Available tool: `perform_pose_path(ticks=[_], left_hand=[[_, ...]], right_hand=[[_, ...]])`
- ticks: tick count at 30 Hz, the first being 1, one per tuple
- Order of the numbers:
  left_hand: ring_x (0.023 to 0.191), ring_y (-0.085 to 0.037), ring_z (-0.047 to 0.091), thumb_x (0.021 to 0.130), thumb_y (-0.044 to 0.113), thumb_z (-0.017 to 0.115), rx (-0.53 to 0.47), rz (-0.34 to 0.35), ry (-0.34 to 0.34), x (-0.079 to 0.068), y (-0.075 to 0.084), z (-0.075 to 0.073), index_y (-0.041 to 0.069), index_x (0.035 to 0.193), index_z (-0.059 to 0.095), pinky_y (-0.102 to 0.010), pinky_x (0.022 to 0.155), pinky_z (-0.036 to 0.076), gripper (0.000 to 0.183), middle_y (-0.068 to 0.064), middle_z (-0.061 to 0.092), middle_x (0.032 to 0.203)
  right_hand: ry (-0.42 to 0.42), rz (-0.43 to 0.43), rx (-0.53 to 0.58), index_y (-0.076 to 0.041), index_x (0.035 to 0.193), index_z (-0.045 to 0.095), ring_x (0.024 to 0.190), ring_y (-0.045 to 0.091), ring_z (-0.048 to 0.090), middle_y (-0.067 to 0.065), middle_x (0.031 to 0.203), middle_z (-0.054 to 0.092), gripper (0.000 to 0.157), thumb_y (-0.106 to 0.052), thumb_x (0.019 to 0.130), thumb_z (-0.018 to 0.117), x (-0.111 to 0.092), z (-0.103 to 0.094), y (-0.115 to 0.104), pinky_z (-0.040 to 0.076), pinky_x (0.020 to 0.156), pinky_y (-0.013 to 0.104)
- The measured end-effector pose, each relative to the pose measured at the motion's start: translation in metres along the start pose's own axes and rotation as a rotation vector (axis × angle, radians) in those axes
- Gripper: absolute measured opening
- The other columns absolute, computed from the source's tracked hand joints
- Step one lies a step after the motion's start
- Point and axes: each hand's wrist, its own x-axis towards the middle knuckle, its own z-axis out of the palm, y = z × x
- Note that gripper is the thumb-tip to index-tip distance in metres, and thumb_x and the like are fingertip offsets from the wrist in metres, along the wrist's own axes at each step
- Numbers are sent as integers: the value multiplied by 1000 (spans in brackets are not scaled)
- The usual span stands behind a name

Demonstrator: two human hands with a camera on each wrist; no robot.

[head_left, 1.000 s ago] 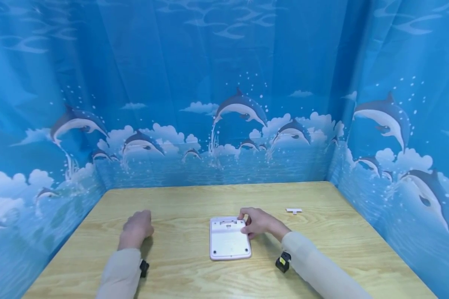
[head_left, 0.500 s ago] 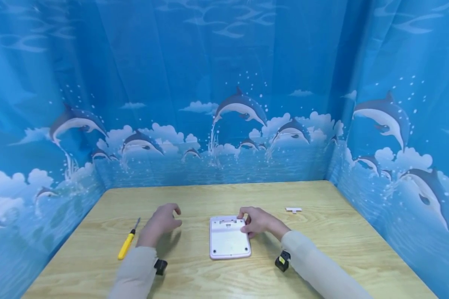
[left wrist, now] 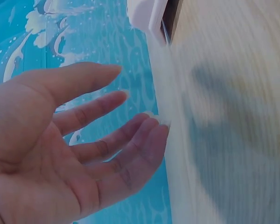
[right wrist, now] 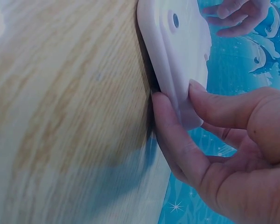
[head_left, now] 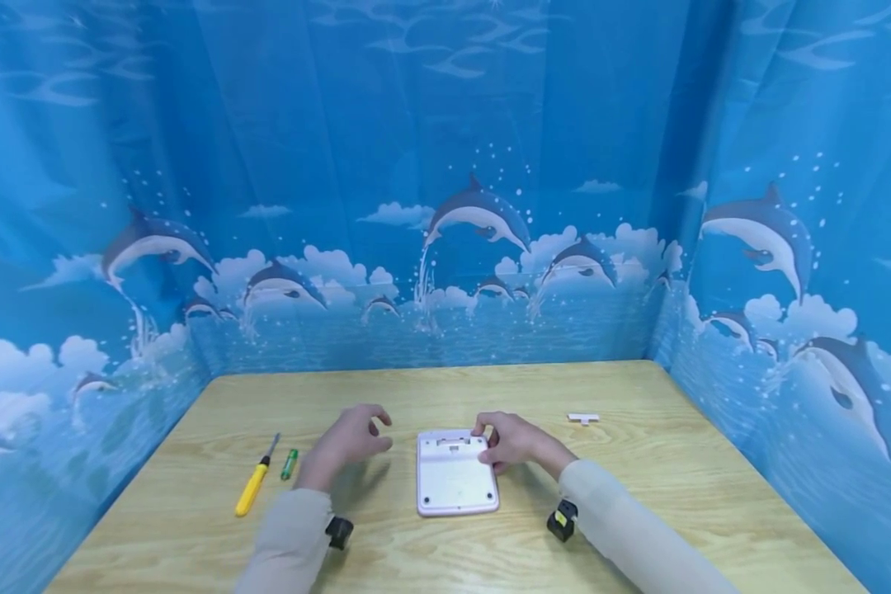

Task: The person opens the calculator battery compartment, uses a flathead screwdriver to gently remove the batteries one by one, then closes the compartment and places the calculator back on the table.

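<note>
A white calculator with a pinkish rim (head_left: 456, 483) lies back side up on the table. A slot-like battery compartment (head_left: 454, 442) shows uncovered at its far end. My right hand (head_left: 511, 439) pinches the calculator's far right corner, thumb above and fingers below, as the right wrist view shows. To the left of the calculator my left hand (head_left: 351, 441) hovers over the table, fingers loosely bent and thumb apart. Nothing is in its grasp in the left wrist view. Behind that hand lies a green battery (head_left: 289, 464), beside a yellow-handled screwdriver (head_left: 252, 488).
A small white battery cover (head_left: 583, 418) with a tab lies on the far right of the wooden table (head_left: 564, 379). Blue dolphin curtains (head_left: 445, 165) hang round the table's back and sides. Each wrist carries a small black camera (head_left: 562, 520).
My left hand has moved right towards the calculator, its fingers spreading. This uncovers the screwdriver, then the battery. My right hand keeps its pinch on the calculator, which stays in place.
</note>
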Motion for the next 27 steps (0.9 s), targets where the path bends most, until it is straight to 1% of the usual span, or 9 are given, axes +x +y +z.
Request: perform_pose_path(ticks=[3,5,8,12,16,20,27], left_hand=[[80,-24,68,91,14,75,-45,1,-10,1,4,6,4,125,67,-36,70,59,36,-14,69,104],[75,-25,69,91,14,75,-76,3,-22,1,7,9,4,126,66,-35,66,60,37,-16,68,106],[74,-26,69,90,13,76,-121,14,-36,2,10,14,4,126,66,-36,64,62,38,-18,67,108],[74,-27,69,88,11,78,-169,48,-42,5,14,22,3,124,66,-36,63,63,39,-21,66,111],[73,-27,68,87,11,79,-199,64,-48,7,15,29,2,124,67,-35,62,63,39,-23,66,113],[70,-24,67,87,10,80,-221,65,-56,9,15,35,4,122,68,-34,61,62,38,-20,65,111],[68,-21,66,86,11,81,-218,58,-102,11,15,40,6,120,68,-32,62,62,37,-15,65,105]], right_hand=[[5,1,0,-9,107,63,71,21,65,12,87,61,22,2,91,74,-1,1,0,64,64,33],[9,-1,-3,-9,107,62,71,21,65,12,87,61,22,2,91,74,-2,1,-1,64,64,34],[10,-3,-8,-8,107,62,72,21,65,12,88,61,22,1,91,74,-2,1,-1,64,64,34],[5,-1,-7,-8,108,63,72,21,65,12,88,60,22,1,91,74,0,1,1,64,64,33],[4,-11,-2,-8,108,63,70,21,65,11,86,61,23,2,90,74,1,2,2,64,63,32],[13,-28,-2,-7,106,63,68,22,66,12,85,61,24,4,88,74,0,2,3,64,62,32],[11,-34,-13,-6,107,64,69,22,66,12,86,61,24,3,88,75,-1,1,2,64,62,33]])
